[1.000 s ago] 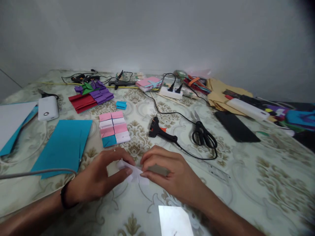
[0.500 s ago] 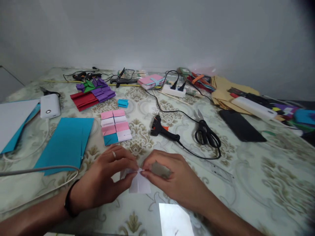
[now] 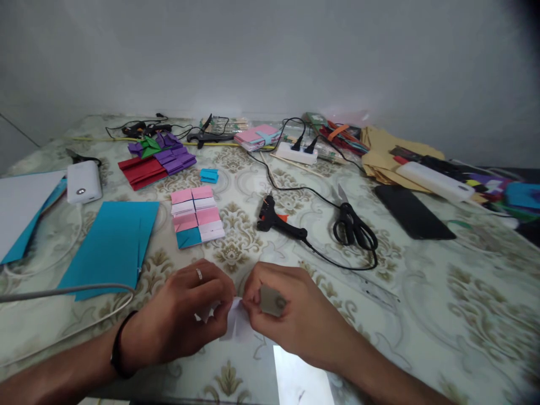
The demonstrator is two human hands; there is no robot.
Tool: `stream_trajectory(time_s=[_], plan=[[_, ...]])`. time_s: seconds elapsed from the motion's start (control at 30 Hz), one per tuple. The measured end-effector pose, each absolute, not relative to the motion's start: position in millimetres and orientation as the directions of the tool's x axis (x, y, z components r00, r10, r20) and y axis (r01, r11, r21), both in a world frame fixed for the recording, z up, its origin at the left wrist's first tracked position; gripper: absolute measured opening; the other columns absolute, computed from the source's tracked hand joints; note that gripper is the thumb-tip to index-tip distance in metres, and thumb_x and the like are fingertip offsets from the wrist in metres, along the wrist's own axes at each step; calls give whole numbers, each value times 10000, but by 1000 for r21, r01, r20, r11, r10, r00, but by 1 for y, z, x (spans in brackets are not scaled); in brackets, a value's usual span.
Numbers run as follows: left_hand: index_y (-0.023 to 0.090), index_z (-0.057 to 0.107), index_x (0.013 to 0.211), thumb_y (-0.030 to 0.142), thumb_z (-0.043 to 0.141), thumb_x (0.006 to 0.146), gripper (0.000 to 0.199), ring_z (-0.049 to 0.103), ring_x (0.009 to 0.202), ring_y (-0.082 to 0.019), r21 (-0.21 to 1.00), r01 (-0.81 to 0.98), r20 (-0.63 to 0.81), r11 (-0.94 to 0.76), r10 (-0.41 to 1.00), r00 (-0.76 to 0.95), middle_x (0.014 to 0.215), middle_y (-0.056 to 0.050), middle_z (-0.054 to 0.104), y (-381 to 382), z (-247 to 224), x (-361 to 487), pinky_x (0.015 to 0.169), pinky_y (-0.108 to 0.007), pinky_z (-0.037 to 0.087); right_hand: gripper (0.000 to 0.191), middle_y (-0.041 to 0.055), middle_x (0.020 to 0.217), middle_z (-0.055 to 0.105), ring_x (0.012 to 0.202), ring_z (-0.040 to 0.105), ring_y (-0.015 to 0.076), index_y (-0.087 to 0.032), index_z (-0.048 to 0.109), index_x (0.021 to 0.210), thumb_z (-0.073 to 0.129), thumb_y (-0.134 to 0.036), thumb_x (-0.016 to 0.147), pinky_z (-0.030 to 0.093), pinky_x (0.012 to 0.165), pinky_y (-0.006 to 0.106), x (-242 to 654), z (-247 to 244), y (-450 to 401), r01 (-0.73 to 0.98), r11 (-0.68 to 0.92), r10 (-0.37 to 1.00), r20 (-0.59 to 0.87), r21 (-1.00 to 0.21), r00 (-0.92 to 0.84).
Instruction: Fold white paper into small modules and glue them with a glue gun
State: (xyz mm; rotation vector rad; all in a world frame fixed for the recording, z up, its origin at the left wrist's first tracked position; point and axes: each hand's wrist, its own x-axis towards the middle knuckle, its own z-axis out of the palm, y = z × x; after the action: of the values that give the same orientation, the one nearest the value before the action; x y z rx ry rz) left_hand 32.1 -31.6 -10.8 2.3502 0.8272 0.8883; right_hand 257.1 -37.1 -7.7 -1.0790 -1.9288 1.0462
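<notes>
Between my hands is a small piece of white paper (image 3: 236,325) with a crease down its middle. My left hand (image 3: 185,306), with a ring and a dark wristband, pinches it at the left near its top edge. My right hand (image 3: 291,312) pinches the same edge from the right, thumb and fingertips together. Parts of the paper are hidden behind my left fingers. Just beyond my hands lie folded pink, white and blue paper pieces (image 3: 197,216). Below my right hand is a bright white sheet (image 3: 300,377).
A black glue gun (image 3: 278,219), black-handled scissors (image 3: 354,225) and a clear ruler (image 3: 375,292) lie ahead to the right, near a black phone (image 3: 413,212). Blue sheets (image 3: 112,244) and a white power bank (image 3: 84,183) are at left. A power strip (image 3: 297,153) stands farther back.
Both hands have moved slightly down with the white paper. My left fingers are curled more tightly, and the paper's lower part is tilted and blurred.
</notes>
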Motion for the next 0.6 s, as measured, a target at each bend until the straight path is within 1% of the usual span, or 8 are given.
stream_trajectory(time_s=[0.07,0.13,0.2,0.27,0.3,0.37,0.5,0.6], plan=[[232,634,958,64,667,908,179,731,878,-190,642,340,397,-687,678,619,976,-28,784,-32,-8,30,770,-296,607,242,-64,729,648,695,621,99,-206,591,744,646,29,725,443,665,198,258,-8,-37,336,355,882,193,-872,-430],[229,648,1037,171,693,945,118,727,911,-212,691,324,348,-646,690,635,1010,-51,777,-31,-3,28,790,-319,602,213,-46,757,661,715,629,112,-206,607,777,652,2,788,450,673,213,259,-9,-37,331,402,865,235,-854,-444],[223,664,1076,233,614,1010,83,724,923,-217,766,310,271,-563,720,639,1030,-63,771,-30,2,26,799,-328,593,194,-29,775,663,727,631,124,-205,621,802,649,-17,843,453,673,225,259,-10,-37,326,458,841,285,-827,-460],[220,679,1047,225,524,1065,156,724,913,-199,827,308,195,-470,754,627,1020,-52,771,-29,6,26,807,-313,576,184,-18,783,659,730,628,132,-202,630,820,652,-30,880,455,670,235,260,-11,-37,333,500,826,324,-800,-461],[219,683,1023,224,517,1076,175,723,905,-188,846,311,166,-434,767,620,1012,-43,771,-28,7,26,810,-305,568,177,-14,789,661,732,629,135,-200,641,837,654,-33,895,458,670,238,260,-11,-37,334,515,820,341,-789,-460],[217,689,982,227,561,1068,154,719,889,-178,862,327,122,-387,785,607,995,-30,771,-27,7,27,791,-292,555,152,-4,802,672,734,636,138,-192,672,878,661,-46,923,467,671,241,260,-13,-36,331,542,808,369,-773,-459],[216,681,949,203,619,1032,105,721,915,-187,868,325,126,-375,800,586,1038,-40,770,-28,1,29,766,-293,558,119,15,822,696,751,660,145,-173,713,898,679,-69,944,486,679,245,260,-16,-35,336,553,805,385,-763,-451],[218,670,930,150,642,1001,103,724,935,-186,835,342,178,-432,799,574,1089,-42,757,-30,-5,29,788,-296,572,117,18,830,706,764,673,151,-175,718,882,681,-84,945,498,690,253,260,-16,-34,352,525,823,356,-775,-443]])
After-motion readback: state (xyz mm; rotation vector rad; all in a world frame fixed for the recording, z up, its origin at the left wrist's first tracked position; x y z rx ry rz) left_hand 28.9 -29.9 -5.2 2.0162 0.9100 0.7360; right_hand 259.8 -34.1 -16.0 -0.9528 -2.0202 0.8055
